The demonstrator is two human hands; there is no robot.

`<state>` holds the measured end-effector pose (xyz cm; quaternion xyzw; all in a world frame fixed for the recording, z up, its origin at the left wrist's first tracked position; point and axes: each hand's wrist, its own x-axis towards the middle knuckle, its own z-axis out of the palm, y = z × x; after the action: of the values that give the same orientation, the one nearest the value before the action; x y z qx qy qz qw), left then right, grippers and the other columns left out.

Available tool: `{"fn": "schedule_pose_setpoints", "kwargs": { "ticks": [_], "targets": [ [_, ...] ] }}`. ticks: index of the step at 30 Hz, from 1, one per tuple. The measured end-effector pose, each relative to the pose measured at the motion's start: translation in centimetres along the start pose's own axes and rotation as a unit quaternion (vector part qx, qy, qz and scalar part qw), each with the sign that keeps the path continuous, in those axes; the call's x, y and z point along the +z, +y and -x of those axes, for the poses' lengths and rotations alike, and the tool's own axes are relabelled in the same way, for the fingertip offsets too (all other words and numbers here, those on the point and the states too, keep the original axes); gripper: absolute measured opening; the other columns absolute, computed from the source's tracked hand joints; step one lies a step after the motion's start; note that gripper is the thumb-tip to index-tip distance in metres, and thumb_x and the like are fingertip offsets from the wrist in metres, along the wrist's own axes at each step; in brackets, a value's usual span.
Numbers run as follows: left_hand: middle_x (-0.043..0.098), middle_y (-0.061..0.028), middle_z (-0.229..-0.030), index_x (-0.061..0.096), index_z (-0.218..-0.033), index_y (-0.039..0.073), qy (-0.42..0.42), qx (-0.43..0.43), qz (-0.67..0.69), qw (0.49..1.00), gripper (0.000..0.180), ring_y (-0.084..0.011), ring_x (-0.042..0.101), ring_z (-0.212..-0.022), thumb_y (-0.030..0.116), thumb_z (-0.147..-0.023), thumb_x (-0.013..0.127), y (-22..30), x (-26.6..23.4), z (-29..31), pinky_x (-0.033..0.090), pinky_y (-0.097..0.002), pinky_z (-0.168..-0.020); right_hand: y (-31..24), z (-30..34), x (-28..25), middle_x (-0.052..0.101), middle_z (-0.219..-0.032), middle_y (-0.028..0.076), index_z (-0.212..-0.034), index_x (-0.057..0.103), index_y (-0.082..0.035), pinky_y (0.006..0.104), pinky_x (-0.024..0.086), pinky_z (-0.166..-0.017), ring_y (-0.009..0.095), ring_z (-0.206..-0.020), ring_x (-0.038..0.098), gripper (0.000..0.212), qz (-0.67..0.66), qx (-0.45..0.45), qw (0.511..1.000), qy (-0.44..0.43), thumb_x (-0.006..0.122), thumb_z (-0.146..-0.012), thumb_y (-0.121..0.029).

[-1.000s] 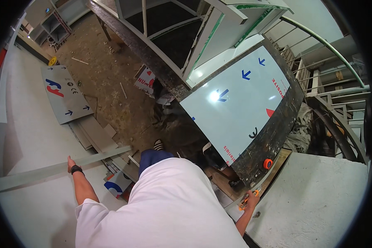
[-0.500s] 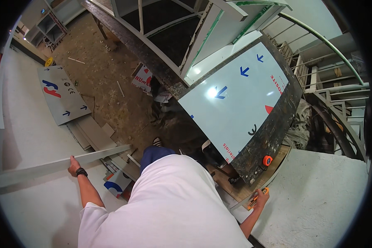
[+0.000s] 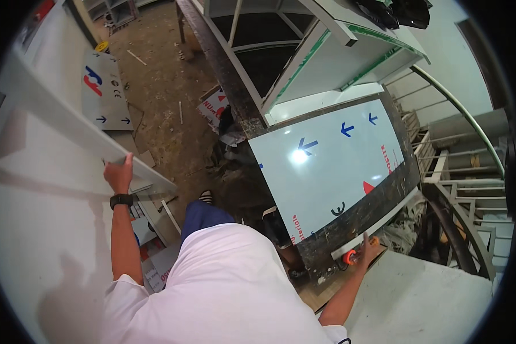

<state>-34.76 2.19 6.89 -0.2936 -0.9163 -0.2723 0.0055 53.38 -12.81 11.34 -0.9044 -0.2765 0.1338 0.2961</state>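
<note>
Left: a long board slants from upper left toward the centre, the left hand grasping its edge — held at one spot, it could swing or tip. Lower right: a tape measure sits beside the right hand, which could knock it; fingers curl round an orange tool, against a strip — pinched or not, I cannot tell.

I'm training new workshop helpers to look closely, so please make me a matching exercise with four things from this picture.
1. left hand
2. wristband
3. large glossy sheet
4. trouser leg

A. dark blue
B. lying on the dark tabletop
C. holding a long pale strip
D. black

Pairs: 1-C, 2-D, 3-B, 4-A
</note>
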Motion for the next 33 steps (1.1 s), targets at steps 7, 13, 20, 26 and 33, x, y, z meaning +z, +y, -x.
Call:
{"fn": "schedule_pose_setpoints", "kwargs": {
  "ticks": [7,13,20,26,33],
  "targets": [
    [0.075,-0.0228,-0.088,0.07,-0.095,-0.011,-0.028,0.145,0.074,0.986,0.057,-0.0379,0.071,-0.075,0.042,-0.078,0.082,11.8,-9.0,5.2,0.058,-0.0415,-0.073,-5.6,8.4,9.4,0.066,-0.084,0.005,-0.119,0.069,-0.006,0.0265,0.048,-0.063,0.013,-0.068,0.057,0.043,-0.068,-0.206,0.963,-0.16,0.086,-0.081,-0.016],
    [0.073,-0.0166,-0.077,0.072,-0.09,-0.012,-0.08,0.195,0.178,0.961,0.056,-0.0253,0.063,-0.062,0.043,-0.08,0.081,18.2,-13.8,5.2,0.056,-0.0357,-0.062,-8.0,18.7,13.9,0.069,-0.094,0.013,-0.123,0.066,-0.003,0.0343,0.054,-0.074,0.026,-0.081,0.067,0.056,-0.083,-0.266,0.912,-0.302,0.09,-0.076,-0.023],
    [0.071,-0.0173,-0.092,0.076,-0.105,-0.004,-0.161,0.088,0.241,0.953,0.059,-0.0214,0.062,-0.069,0.049,-0.08,0.078,21.6,-13.2,-1.1,0.05,-0.0287,-0.049,-8.7,22.9,15.7,0.062,-0.128,0.012,-0.134,0.061,-0.009,0.0406,0.054,-0.09,0.033,-0.103,0.066,0.073,-0.048,-0.288,0.893,-0.343,0.091,-0.07,-0.03],
    [0.067,-0.0128,-0.108,0.075,-0.113,0.006,-0.252,0.015,0.258,0.933,0.058,-0.0186,0.058,-0.077,0.056,-0.081,0.073,21.0,-9.9,-9.6,0.043,-0.0238,-0.058,-10.5,24.5,15.3,0.065,-0.127,0.01,-0.136,0.059,-0.008,0.0398,0.056,-0.086,0.033,-0.098,0.069,0.077,-0.048,-0.28,0.896,-0.342,0.091,-0.068,-0.026],
    [0.063,-0.0101,-0.116,0.07,-0.121,0.011,-0.363,-0.027,0.259,0.895,0.06,-0.0159,0.056,-0.083,0.056,-0.081,0.073,19.8,-2.0,-16.5,0.043,-0.0234,-0.063,-12.3,26.9,15.7,0.062,-0.13,0.009,-0.137,0.055,-0.013,0.0464,0.057,-0.081,0.039,-0.092,0.069,0.074,0.084,-0.228,0.905,-0.349,0.086,-0.07,-0.022]
  ]
}}
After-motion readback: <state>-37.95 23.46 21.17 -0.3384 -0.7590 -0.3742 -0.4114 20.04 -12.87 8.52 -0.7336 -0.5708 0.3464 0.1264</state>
